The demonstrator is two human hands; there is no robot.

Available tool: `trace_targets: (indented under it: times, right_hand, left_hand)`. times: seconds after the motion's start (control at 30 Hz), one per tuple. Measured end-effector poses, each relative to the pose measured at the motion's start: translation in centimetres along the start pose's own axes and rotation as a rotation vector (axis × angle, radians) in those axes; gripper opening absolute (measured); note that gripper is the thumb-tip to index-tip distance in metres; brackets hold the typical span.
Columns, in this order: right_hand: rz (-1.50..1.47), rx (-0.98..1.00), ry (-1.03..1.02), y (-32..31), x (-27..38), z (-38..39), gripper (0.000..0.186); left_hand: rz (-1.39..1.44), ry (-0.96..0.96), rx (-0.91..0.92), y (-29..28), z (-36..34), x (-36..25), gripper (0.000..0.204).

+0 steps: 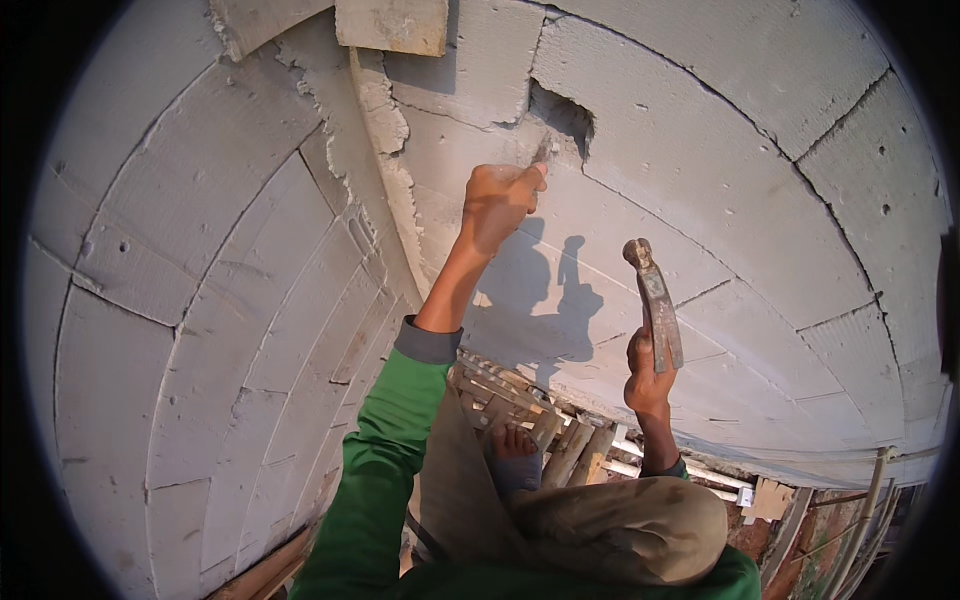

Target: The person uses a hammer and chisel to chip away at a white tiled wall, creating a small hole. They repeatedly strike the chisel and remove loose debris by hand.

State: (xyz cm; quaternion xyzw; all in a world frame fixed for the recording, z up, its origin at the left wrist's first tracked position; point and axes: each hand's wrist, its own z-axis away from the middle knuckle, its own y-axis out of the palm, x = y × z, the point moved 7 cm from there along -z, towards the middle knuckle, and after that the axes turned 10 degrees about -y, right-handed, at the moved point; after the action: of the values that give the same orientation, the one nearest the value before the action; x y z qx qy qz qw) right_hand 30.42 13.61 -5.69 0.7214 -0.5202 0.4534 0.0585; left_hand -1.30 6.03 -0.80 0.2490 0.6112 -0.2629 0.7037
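Observation:
My left hand (500, 205) is raised against the pale block wall, its fingers closed round a chisel (544, 150) of which only a short, dusty end shows. That end meets the lower edge of a rough, dark hole (566, 117) broken into the wall. Lower and to the right, my right hand (648, 380) grips a worn claw hammer (656, 292), held upright with its head above the fist and apart from the chisel. The hammer's handle is mostly hidden by the hand and by the view's angle.
A second block wall (230, 290) meets this one at a corner on the left, with crumbly mortar (388, 115) along the joint. A block (392, 25) juts out overhead. Wooden poles (570, 452) lie beneath my bare foot (513, 445). More poles (860, 530) stand at lower right.

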Motion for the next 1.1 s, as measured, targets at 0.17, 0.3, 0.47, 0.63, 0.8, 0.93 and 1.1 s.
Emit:
trace_targets:
  times: [0.17,0.3,0.47,0.63,0.8,0.93,1.1]
  right_hand:
    - [0.014,0.032,0.042,-1.2,0.4,-0.1,0.044]
    - [-0.052,0.042,0.179,-0.7,-0.6,0.9,0.042]
    - [-0.133,0.021,0.252,0.8,-0.9,1.4,0.032]
    - [0.019,0.121,0.01,1.5,3.2,-0.2,0.025]
    - [-0.049,0.171,0.076,2.4,2.7,0.0,0.026]
    - [0.015,0.286,0.105,5.0,1.9,-1.6,0.039]
    - [0.163,0.248,-0.72,6.6,8.5,-5.4,0.051]
  left_hand:
    - [-0.779,0.26,-0.665,0.8,0.1,-4.7,0.038]
    - [-0.944,0.329,-0.531,2.2,0.0,-4.8,0.033]
    - [-0.89,0.266,-0.196,2.6,0.8,-4.1,0.033]
    - [-0.003,-0.128,0.065,-0.8,-0.8,-1.4,0.038]
    - [0.376,-0.365,0.224,-0.8,-3.5,0.7,0.035]
    - [0.431,-0.405,0.43,-0.3,-4.7,0.3,0.034]
    - [0.454,-0.461,0.45,-0.6,-4.3,1.0,0.03]
